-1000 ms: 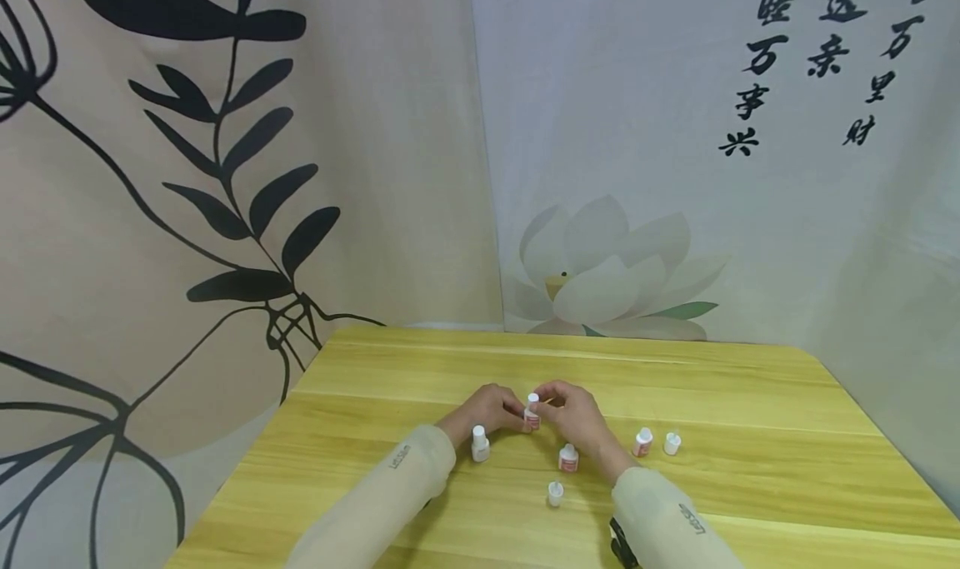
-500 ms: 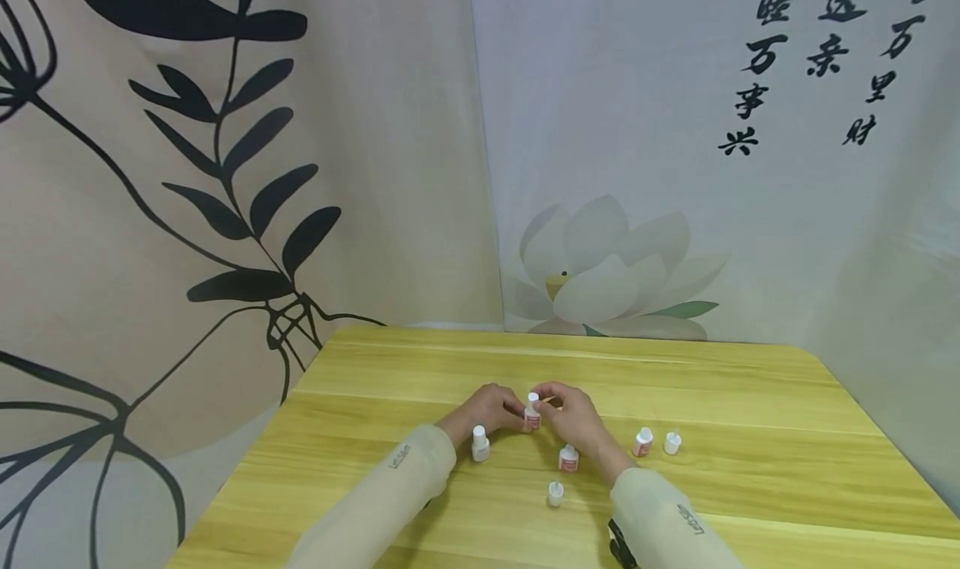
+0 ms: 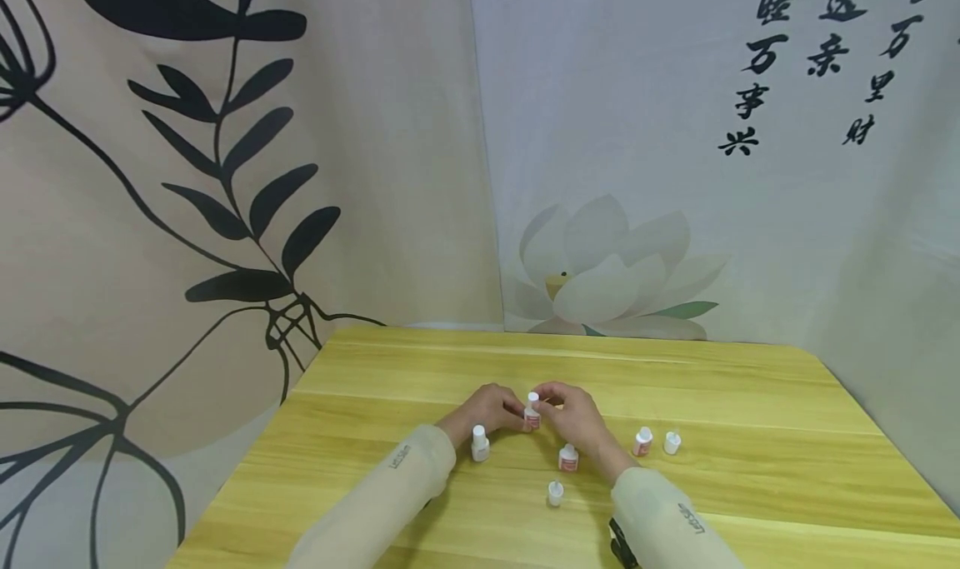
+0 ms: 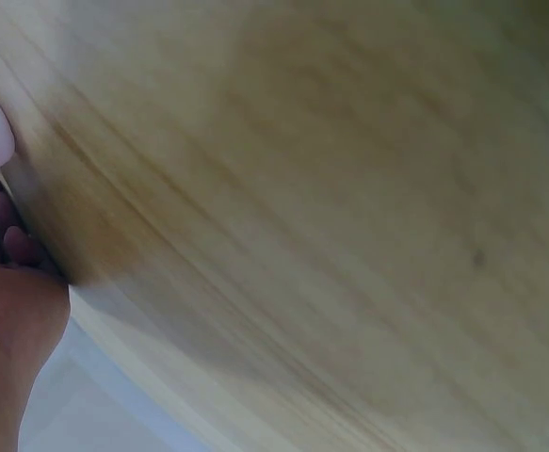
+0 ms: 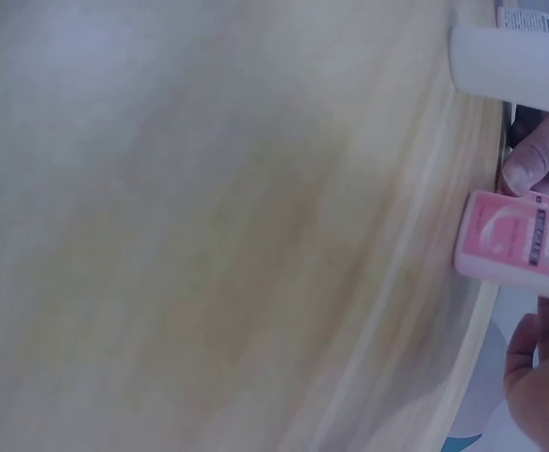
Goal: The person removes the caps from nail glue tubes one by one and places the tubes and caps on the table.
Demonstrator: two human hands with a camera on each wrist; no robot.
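Unmoved since the earlier frame, the left hand [image 3: 489, 408] pinches a pink-labelled bottle [image 3: 532, 420] and the right hand [image 3: 576, 411] its white cap [image 3: 533, 397], roughly midway between the table's [image 3: 420, 365] side edges; a second bottle [image 3: 568, 459] stands closer to the near edge.

Between left hand [image 3: 491, 406] and right hand [image 3: 576, 412], toward the far edge of the counter [image 3: 420, 369]: middle bottle [image 3: 532, 417]. Nearer the left edge, just beside the left sleeve [image 3: 390, 490]: second bottle [image 3: 480, 446]. Before the middle bottle, just left of the right forearm [image 3: 611, 461]: third bottle [image 3: 568, 459], with front container [image 3: 555, 494] nearer still. Toward the right edge: fourth bottle [image 3: 642, 442], with side container [image 3: 672, 444] just right of it. Behind the far edge: hanging cloth [image 3: 412, 219].
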